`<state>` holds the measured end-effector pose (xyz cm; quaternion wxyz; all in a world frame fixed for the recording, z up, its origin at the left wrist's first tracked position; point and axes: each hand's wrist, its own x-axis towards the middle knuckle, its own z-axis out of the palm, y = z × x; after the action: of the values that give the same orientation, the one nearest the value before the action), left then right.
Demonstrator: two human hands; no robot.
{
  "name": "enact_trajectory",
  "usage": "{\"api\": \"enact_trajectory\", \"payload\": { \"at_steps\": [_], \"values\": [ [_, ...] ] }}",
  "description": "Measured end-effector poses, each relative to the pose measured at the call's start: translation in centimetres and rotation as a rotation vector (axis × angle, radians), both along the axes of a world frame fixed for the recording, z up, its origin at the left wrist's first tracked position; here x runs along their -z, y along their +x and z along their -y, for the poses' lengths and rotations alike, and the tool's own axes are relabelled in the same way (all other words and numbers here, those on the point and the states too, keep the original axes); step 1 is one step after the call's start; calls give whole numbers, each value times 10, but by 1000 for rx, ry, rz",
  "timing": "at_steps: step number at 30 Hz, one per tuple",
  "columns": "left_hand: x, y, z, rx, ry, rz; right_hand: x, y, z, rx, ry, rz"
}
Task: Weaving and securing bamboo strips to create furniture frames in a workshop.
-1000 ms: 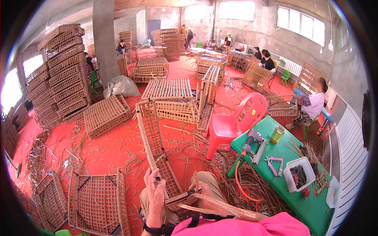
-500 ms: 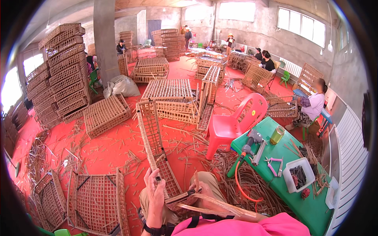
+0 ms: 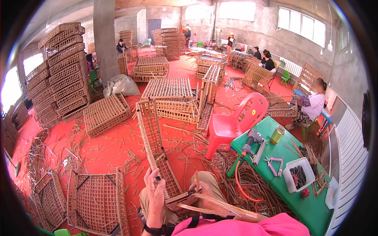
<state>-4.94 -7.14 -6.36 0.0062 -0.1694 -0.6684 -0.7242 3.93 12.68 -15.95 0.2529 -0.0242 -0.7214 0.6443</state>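
A half-built woven rattan basket (image 3: 148, 133) leans up from my lap, its tall side pointing away from me and its lattice lying low between my knees. My left hand (image 3: 154, 190) is closed on the bound rim at the left, thumb up along it. At the near corner my right hand (image 3: 204, 189) is closed around a rattan strip (image 3: 225, 205), part of which sweeps back toward my right sleeve. A short strip end sticks up by its fingers. The basket's corner and the strips cover part of that hand.
To my right, a green table (image 3: 264, 165) carries an air stapler (image 3: 254, 145) with an orange hose, a jar, pliers (image 3: 272, 167) and a white bin (image 3: 299, 175). A pink chair (image 3: 235, 122) stands beyond. Finished baskets (image 3: 167, 88), cut strips and co-workers fill the floor around.
My hands and the basket hold almost still. Far back, the figure behind the standing person is no longer visible, and the seated person at right has shifted slightly.
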Motion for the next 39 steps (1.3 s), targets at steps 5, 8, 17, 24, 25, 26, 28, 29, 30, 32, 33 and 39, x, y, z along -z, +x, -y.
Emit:
{"api": "enact_trajectory", "payload": {
  "at_steps": [5, 8, 17, 24, 25, 26, 28, 29, 30, 32, 33, 39],
  "values": [
    [-5, 2, 1, -7, -39, -4, -5, 1, 0, -8, -66, 43],
    [-1, 1, 2, -12, -40, -20, -19, 4, 7, 16, -38, 58],
    [-3, 2, 1, 1, 11, 13, 29, 2, -16, -69, 101, 155],
    [-8, 3, -1, 11, 21, 13, 36, 1, -20, -59, 146, 174],
    [-9, 4, -2, 17, 30, 17, 41, -1, -20, -26, 171, 201],
    [-10, 4, -2, 19, 30, 16, 45, -1, -22, 9, 196, 227],
    [-10, 4, 0, 12, 14, 22, 36, 1, -18, -21, 142, 213],
    [-8, 4, 1, 10, 14, 23, 23, 3, -14, -46, 89, 198],
    [-5, 2, 1, 2, 15, 7, 15, 2, -9, -47, 89, 199],
    [-3, 2, 0, -4, 15, -8, 4, 0, -1, 36, 39, 78],
    [-2, 2, 0, -7, 16, -12, -2, 2, 0, 36, 39, 79],
    [-4, 2, -1, -5, 27, -17, -8, 4, -1, 43, 62, 84]
  ]
}}
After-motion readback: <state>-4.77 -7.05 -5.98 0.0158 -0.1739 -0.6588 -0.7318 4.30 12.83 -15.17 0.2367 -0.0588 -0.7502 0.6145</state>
